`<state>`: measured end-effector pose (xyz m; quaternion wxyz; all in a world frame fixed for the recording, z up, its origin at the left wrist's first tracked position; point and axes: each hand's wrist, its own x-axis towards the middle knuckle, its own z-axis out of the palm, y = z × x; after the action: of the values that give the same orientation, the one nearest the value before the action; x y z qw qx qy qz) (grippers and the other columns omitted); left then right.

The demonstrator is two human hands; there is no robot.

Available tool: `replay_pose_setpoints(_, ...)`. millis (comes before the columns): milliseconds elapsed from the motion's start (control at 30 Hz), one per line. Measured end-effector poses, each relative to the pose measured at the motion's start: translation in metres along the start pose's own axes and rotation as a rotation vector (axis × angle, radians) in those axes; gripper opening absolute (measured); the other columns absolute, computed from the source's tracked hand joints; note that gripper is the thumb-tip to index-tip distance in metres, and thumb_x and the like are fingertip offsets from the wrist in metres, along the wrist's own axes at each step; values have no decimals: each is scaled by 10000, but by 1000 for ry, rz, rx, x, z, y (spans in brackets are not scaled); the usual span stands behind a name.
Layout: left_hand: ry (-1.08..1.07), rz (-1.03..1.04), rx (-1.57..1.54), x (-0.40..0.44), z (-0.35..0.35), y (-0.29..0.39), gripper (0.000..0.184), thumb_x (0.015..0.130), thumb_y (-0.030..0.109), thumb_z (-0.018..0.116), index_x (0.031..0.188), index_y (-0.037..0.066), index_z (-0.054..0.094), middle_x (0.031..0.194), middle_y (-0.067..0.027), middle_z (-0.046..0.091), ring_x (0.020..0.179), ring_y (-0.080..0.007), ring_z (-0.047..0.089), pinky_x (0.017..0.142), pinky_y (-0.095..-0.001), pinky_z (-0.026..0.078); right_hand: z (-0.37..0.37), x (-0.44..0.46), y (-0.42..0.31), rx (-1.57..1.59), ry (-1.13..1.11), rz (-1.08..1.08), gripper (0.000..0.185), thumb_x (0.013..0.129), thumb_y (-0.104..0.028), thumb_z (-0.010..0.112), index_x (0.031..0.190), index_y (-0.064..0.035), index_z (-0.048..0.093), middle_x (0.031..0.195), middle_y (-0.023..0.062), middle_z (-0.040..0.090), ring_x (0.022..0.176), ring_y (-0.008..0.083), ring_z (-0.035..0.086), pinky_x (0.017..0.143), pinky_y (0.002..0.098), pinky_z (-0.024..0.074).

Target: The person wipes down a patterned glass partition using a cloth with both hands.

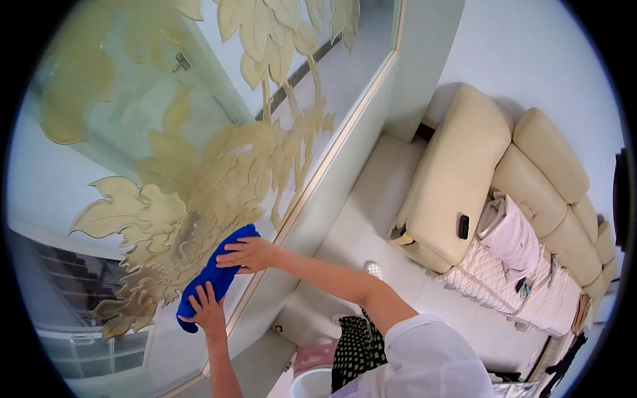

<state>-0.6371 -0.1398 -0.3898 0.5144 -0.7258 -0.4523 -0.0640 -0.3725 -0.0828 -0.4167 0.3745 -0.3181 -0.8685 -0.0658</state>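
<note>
A blue cloth (pixel 217 275) lies bunched lengthwise against a glass panel (pixel 265 199) etched with golden leaves and flowers. On the cloth's lower part rests my left hand (pixel 207 310), fingers spread and pressing it to the glass. Higher up, my right hand (pixel 247 255) lies on the cloth's upper part, its fingers also spread. Both palms are flat on the cloth rather than wrapped round it. The etched pattern (pixel 159 212) continues beside and above the hands.
A pale frame edge (pixel 332 159) borders the glass. Right of it stand a cream sofa (pixel 451 179) with a quilted cover (pixel 491 285), a folded pink blanket (pixel 511 232) and a black object (pixel 463 227). Low down are a pink stool (pixel 313 357) and a white bucket (pixel 312 383).
</note>
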Motion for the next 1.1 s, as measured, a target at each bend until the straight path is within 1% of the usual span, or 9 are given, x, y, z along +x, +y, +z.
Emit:
replay_pose_setpoints(100, 49, 59, 38, -1, 0, -2, 786, 728, 693, 631, 1381, 282, 477, 1478, -3, 371, 1328, -306, 324, 933, -780, 178, 18, -10, -1, -10, 128, 7, 668, 835, -434, 625, 1450, -309, 397, 1523, -113, 339, 1365, 188, 370, 1088, 401, 357)
replay_pose_setpoints(167, -101, 95, 49, -5, -2, -2, 777, 683, 671, 683, 1367, 365, 477, 1467, 76, 355, 1335, -247, 284, 940, -795, 108, 30, -17, -2, -6, 188, 30, 669, 829, -438, 627, 1446, -308, 405, 1520, -109, 346, 1366, 198, 367, 1082, 410, 359)
replay_pose_setpoints(333, 17, 151, 73, 6, 0, 4, 765, 765, 809, 469, 1379, 352, 475, 1453, 102, 372, 1318, -203, 321, 966, -780, 78, 53, -33, -7, 37, 292, 122, 655, 822, -442, 626, 1433, -307, 431, 1510, -104, 367, 1357, 207, 370, 1055, 433, 374)
replay_pose_setpoints(433, -2, 161, 52, 6, 0, 12, 750, 780, 795, 470, 1384, 350, 471, 1455, 103, 374, 1332, -194, 310, 970, -781, 64, 60, -41, -2, 24, 308, 125, 661, 817, -448, 630, 1432, -312, 430, 1508, -106, 371, 1331, 221, 401, 1034, 445, 387)
replay_pose_setpoints(533, -13, 162, 47, 6, 0, 20, 728, 795, 775, 475, 1385, 349, 468, 1444, 106, 386, 1314, -179, 328, 960, -790, 56, 55, -47, 8, -37, 289, 58, 656, 820, -451, 627, 1431, -318, 429, 1505, -105, 374, 1310, 209, 426, 1037, 425, 388)
replay_pose_setpoints(700, -118, 175, 68, 0, -1, 39, 634, 829, 692, 525, 1362, 351, 487, 1406, 134, 410, 1246, -169, 392, 946, -800, 64, 35, -55, 30, 77, -96, -33, 618, 878, -393, 585, 1455, -309, 382, 1528, -116, 328, 1321, 143, 421, 1066, 353, 390)
replay_pose_setpoints(833, -160, 153, 18, 0, -2, 62, 576, 813, 613, 606, 1288, 290, 558, 1333, 49, 475, 1207, -239, 436, 924, -801, 122, 23, -62, 52, 19, -25, -151, 635, 906, -360, 561, 1487, -306, 313, 1552, -127, 265, 1340, 140, 406, 1083, 324, 387)
replay_pose_setpoints(1033, -257, -9, -50, -12, 9, 110, 517, 758, 553, 684, 1185, 273, 606, 1252, 7, 507, 1154, -323, 448, 899, -816, 143, -2, -73, 82, 174, -312, -206, 683, 916, -287, 530, 1518, -314, 209, 1577, -148, 175, 1387, 107, 335, 1132, 284, 325)
replay_pose_setpoints(1100, -252, -100, -88, -10, 13, 126, 503, 737, 558, 697, 1135, 261, 618, 1221, -15, 522, 1135, -339, 456, 896, -821, 143, -8, -75, 93, -135, -241, -353, 700, 902, -276, 522, 1524, -305, 202, 1580, -155, 164, 1398, 85, 309, 1138, 269, 297)
